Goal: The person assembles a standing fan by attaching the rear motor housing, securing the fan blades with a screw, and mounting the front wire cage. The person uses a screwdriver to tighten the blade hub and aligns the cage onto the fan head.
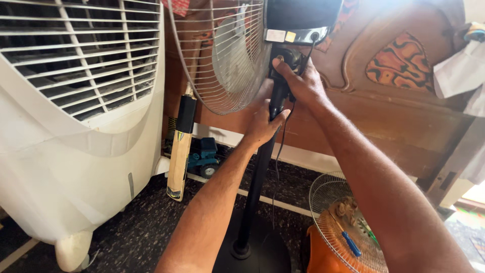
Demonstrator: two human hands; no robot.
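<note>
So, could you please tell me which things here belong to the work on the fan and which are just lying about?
In hand:
- left hand gripping fan pole
- right hand at neck joint
- fan head grille
- loose grille, blue screwdriver

Lying about:
- white air cooler
- cricket bat
- toy truck

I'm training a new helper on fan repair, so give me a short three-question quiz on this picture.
1. True or false: both hands grip the black pole of the pedestal fan.
2. What leans against the wooden furniture beside the white air cooler? A) broom B) cricket bat C) umbrella
3. What lies on the loose fan grille at lower right?

Key:
1. True: the left hand holds the fan pole and the right hand grips the neck just above.
2. B, the cricket bat by the air cooler.
3. A blue-handled screwdriver on the loose grille.
</note>
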